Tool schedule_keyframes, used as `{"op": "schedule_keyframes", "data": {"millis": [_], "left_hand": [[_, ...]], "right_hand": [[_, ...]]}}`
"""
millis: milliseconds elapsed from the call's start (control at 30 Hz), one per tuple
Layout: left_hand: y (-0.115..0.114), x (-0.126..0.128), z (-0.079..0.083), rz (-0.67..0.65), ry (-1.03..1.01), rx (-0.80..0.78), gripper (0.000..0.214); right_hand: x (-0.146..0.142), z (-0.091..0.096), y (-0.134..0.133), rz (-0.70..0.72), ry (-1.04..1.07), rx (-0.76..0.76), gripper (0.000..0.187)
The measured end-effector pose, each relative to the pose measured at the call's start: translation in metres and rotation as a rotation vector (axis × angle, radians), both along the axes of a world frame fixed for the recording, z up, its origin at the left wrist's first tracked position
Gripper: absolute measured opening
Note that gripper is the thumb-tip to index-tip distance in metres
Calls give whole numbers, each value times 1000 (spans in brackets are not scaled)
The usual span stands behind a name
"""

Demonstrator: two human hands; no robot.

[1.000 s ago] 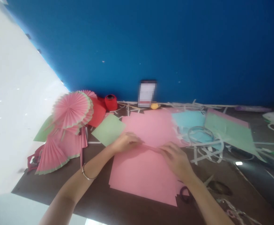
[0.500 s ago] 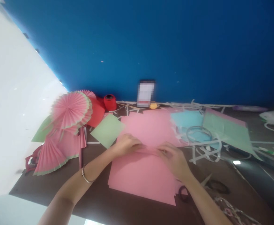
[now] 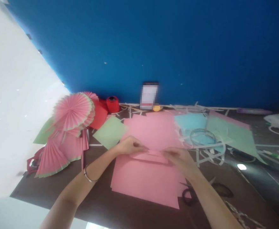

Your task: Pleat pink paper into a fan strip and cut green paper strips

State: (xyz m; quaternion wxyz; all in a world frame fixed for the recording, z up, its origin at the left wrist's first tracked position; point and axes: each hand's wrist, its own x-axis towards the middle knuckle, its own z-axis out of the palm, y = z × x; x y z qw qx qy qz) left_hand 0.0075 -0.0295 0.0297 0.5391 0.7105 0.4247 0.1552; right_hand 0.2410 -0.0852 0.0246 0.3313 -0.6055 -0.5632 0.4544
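The step in hand looks to be creasing: the two hands work at a folded pink paper (image 3: 151, 156) that lies crosswise over a stack of pink sheets (image 3: 144, 184) in the middle of the tabletop (image 3: 94, 206). A narrow band with a straight near edge shows between the hands, and a shadow runs along it on the sheet beneath. The next move seems to call for an even pinch at both ends, so that the fold line stays straight and its layers do not slip.

The left hand (image 3: 129, 145) comes in from the left with the wrist low, its back turned up and the fingers curled; thumb and fingertips are together, apparently clamped on the paper toward its left end. A bracelet (image 3: 89, 176) circles that forearm. The right hand (image 3: 181, 159) reaches in from the lower right, its fingers pointing left and inward, closed with the thumb on the paper's right end; blur hides the exact contact. Both forearms slant toward the centre, and the hands face each other roughly level. Dark-handled scissors (image 3: 187, 195) lie just beside the right forearm, near the stack's right edge.
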Motion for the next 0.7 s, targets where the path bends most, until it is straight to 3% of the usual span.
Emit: {"op": "schedule_keyframes", "data": {"millis": [300, 533, 633, 700], "left_hand": [[16, -19, -1, -32, 30, 5, 33], [17, -23, -1, -27, -10, -9, 31], [16, -23, -4, 23, -42, 13, 32], [14, -21, -6, 26, -55, 69, 26]], "right_hand": [[10, -4, 1, -73, -5, 93, 26], [16, -9, 3, -43, -76, 148, 25], [16, -10, 2, -19, -176, 287, 27], [11, -8, -1, 2, -326, 480, 26]]}}
